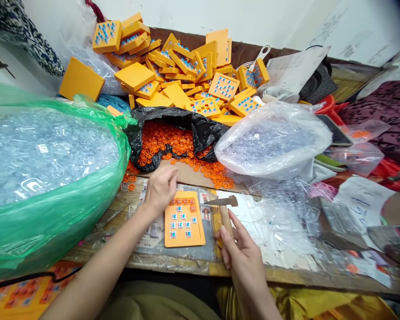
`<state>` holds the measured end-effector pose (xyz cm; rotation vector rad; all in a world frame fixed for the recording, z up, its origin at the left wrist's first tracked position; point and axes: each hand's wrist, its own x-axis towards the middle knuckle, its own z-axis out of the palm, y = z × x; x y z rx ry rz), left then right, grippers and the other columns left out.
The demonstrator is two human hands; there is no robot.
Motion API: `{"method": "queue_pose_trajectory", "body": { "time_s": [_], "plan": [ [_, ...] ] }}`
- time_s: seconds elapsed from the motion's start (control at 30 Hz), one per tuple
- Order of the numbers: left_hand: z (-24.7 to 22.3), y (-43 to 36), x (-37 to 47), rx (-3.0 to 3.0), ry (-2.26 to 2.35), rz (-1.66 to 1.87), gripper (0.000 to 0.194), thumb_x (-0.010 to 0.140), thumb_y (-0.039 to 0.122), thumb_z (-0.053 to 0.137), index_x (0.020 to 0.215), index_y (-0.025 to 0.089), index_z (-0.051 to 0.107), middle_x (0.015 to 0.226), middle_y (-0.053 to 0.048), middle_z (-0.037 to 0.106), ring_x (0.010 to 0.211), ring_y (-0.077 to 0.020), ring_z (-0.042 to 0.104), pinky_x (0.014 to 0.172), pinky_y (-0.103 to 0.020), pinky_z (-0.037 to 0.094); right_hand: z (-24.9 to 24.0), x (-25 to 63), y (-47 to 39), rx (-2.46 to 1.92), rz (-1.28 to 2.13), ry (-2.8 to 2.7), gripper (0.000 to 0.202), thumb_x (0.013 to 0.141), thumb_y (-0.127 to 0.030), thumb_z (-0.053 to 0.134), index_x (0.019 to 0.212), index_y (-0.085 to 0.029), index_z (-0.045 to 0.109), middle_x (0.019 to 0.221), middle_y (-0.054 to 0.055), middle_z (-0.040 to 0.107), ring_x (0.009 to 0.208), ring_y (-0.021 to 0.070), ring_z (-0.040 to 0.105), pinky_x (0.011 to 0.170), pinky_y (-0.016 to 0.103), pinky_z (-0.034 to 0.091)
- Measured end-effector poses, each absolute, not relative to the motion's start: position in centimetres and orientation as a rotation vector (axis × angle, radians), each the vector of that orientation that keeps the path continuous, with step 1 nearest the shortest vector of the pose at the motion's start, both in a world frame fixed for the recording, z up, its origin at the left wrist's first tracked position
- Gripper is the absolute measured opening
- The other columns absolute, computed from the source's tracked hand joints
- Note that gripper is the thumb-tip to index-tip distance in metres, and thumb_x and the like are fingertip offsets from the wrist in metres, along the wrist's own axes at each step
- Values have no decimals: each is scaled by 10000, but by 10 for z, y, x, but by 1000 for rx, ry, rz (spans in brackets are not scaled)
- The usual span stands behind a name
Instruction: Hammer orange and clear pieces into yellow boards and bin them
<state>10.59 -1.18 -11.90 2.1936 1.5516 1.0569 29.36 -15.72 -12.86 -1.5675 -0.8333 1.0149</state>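
My right hand (242, 246) is wrapped round the wooden handle of a small hammer (225, 213), whose dark, pointed head is up, right of the yellow board. My left hand (162, 186) is closed at the board's top left corner; whatever its curled fingers hold is hidden. The yellow board (195, 233) lies flat on the bench, with a row of orange round caps (183, 201) along its top. Below them sit several small clear pieces with blue centres (180, 225). Beyond my left hand, loose orange caps (168, 142) spill from a black plastic bag (210, 129).
A green bag (96, 200) of clear plastic parts bulges at left. A white bag (306, 151) of similar parts stands at right. Yellow boards (136, 76) are heaped against the back wall. Clear plastic pieces (286, 218) and papers litter the bench's right side.
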Motion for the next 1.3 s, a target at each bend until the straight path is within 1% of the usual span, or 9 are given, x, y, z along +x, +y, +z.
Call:
{"method": "queue_pose_trajectory", "body": {
  "time_s": [0.1,0.3,0.5,0.73,0.87,0.93,1.0,1.1,1.3],
  "plan": [
    [-119,38,103,2200,1592,925,214,822,100,535,917,138,722,1017,-104,721,987,-232,653,951,-383,505,-131,292,-156,-1522,1118,-631,736,721,-464,768,1373,-239,515,678,-13,662,333,40,362,299,173,289],
    [-125,68,111,2196,1524,661,188,752,79,588,791,153,756,827,-64,747,799,-192,688,797,-274,542,-128,294,-152,-1457,1145,-572,785,704,-453,788,1393,-233,483,661,-20,649,336,32,373,314,161,301],
    [-129,67,112,2179,1578,638,243,829,121,532,952,156,738,975,-93,731,937,-218,666,883,-315,509,-128,294,-152,-1495,1147,-588,772,712,-466,777,1391,-241,486,673,-19,649,332,36,382,305,163,295],
    [-126,67,112,2179,1561,704,184,784,96,576,889,121,725,961,-107,691,929,-228,650,892,-347,506,-127,293,-152,-1503,1129,-632,804,717,-491,765,1410,-220,458,670,-19,647,332,38,382,303,164,306],
    [-113,9,107,2210,1435,823,320,814,113,564,1125,127,634,973,-86,685,921,-202,635,892,-352,503,-129,289,-160,-1563,1069,-713,697,762,-464,732,1382,-242,506,681,-18,667,341,52,396,315,185,347],
    [-111,-32,102,2230,1339,876,356,835,169,578,1190,160,579,940,-58,684,897,-192,629,849,-344,519,-129,286,-166,-1599,1010,-831,606,779,-446,715,1336,-262,566,801,22,724,425,116,538,374,243,464],
    [-113,-66,98,2258,1201,968,361,856,178,559,1217,164,546,912,-64,683,864,-203,627,825,-368,528,-128,283,-170,-1605,929,-996,516,808,-424,682,1295,-269,608,1051,57,733,745,225,703,612,338,595],
    [-121,-90,96,2240,1164,1011,376,848,145,565,1221,153,526,888,-67,697,832,-209,644,791,-361,546,-123,279,-172,-1568,831,-1265,436,877,-354,605,1305,-270,598,1333,32,605,1225,278,563,1008,418,480],
    [-132,-86,97,2120,1222,1027,426,814,142,616,1229,142,519,899,-63,737,811,-212,690,765,-352,574,-109,277,-172,-1548,739,-1669,445,952,-234,481,1384,-343,491,1289,22,637,1181,222,603,988,340,488]
  ]
}}
